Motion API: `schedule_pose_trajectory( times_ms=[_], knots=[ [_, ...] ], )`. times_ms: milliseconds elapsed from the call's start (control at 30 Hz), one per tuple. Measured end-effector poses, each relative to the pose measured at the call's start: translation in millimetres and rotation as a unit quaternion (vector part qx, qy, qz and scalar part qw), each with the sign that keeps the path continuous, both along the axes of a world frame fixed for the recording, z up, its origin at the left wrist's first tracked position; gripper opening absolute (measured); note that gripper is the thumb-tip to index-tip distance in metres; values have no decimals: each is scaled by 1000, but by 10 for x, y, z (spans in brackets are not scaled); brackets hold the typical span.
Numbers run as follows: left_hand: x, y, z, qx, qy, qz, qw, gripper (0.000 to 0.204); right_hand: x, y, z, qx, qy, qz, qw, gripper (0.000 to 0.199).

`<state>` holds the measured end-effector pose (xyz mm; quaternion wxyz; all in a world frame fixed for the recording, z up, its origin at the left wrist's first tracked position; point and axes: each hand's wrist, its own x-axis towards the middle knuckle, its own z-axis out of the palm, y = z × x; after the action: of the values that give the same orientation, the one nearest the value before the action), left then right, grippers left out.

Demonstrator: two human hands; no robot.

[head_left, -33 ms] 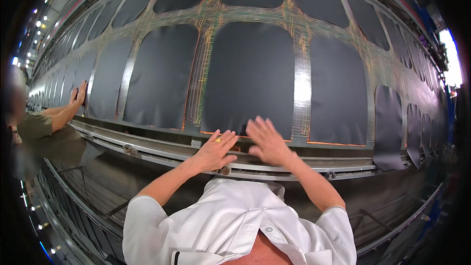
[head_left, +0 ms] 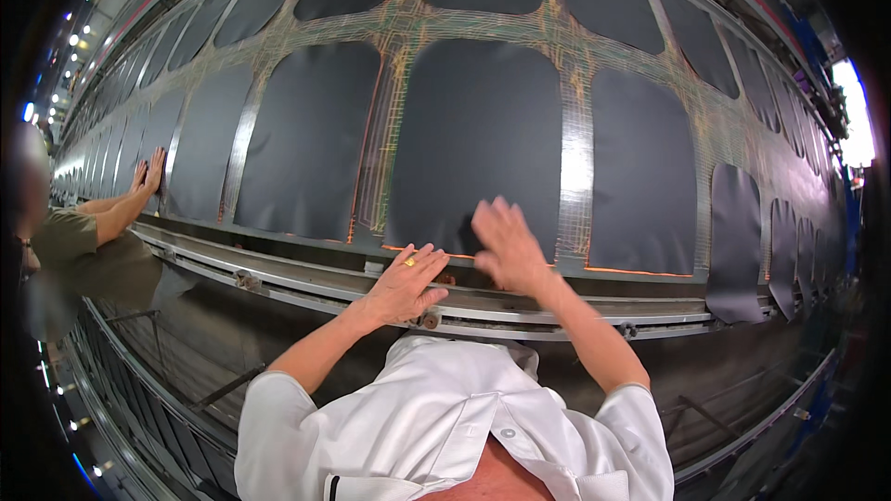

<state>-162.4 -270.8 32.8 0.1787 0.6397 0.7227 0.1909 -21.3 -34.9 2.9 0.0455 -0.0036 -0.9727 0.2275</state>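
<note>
Two bare hands at the near edge of a dark panel [head_left: 478, 130], and here the sheet lies flat on the long table [head_left: 724, 121], directly ahead of the person in white. It's smooth, matte, charcoal stuff, supple-looking, with the two far corners generously rounded and the near edge almost straight, traced by a thin orange line [head_left: 394, 247]. The long axis runs away from the body, across the table, the rounded end pointing toward the far row and the straight end toward the metal rail [head_left: 668, 315]. Now the left hand [head_left: 406, 283]: fingers pressed together, palm down, a yellow ring [head_left: 409, 262] showing, fingertips right at the panel's near edge, nothing visibly pinched. Over to the right hand [head_left: 509, 246], fingers slightly spread and blurred, above the panel's near right part; whether it touches the surface, one cannot tell. Similar rounded sheets flank it, a left panel [head_left: 302, 144] and a right panel [head_left: 640, 167], with a glossy strip [head_left: 577, 158] beside the latter and green, yellow and orange lines criss-crossing the tabletop. Farther right, a draped sheet [head_left: 733, 241] curls over the edge, while at far left a co-worker's hands [head_left: 153, 172] rest against another panel.
</note>
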Motion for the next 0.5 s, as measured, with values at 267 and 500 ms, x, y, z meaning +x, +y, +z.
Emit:
schedule_pose_trajectory(
  times_ms=[267, 500],
  knots=[
    [22, -753, 215, 206, -30, 329, 921, 32, -1498, -150, -487, 88, 60, -138, 985, 77],
    [150, -905, 99, 227, -179, 483, 827, 19, -1628, -1378, -447, -2, 56, -24, 998, 90]
  ],
)
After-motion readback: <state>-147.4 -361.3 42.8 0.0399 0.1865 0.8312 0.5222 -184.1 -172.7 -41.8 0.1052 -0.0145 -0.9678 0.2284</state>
